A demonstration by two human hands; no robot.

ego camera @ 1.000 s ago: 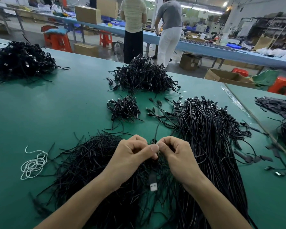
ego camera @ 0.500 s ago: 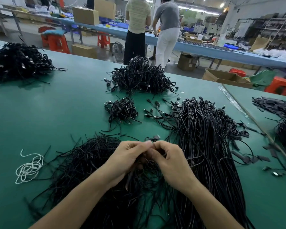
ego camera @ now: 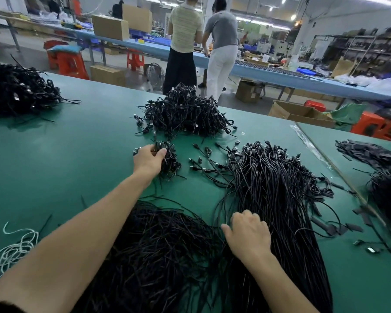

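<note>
My left hand (ego camera: 148, 159) is stretched far forward to a small heap of coiled black cables (ego camera: 171, 162) and grips one coiled cable (ego camera: 159, 147) between thumb and fingers at the heap's left edge. My right hand (ego camera: 248, 234) rests on a long sheaf of straight black cables (ego camera: 273, 195), fingers bent down onto the strands and thumb spread to the left. Its fingertips are hidden. A mat of short black ties (ego camera: 154, 251) lies under my left forearm.
A bigger heap of coiled cables (ego camera: 185, 111) lies beyond the small one, another heap (ego camera: 16, 91) at far left. White string (ego camera: 14, 249) lies near left. More black parts (ego camera: 370, 152) sit on the right table. Two people (ego camera: 201, 48) stand beyond the green table (ego camera: 77, 154).
My hands were together over the ties, working on one cable. The left hand has since reached forward to the small heap with the coiled cable. The right hand dropped onto the straight cables.
</note>
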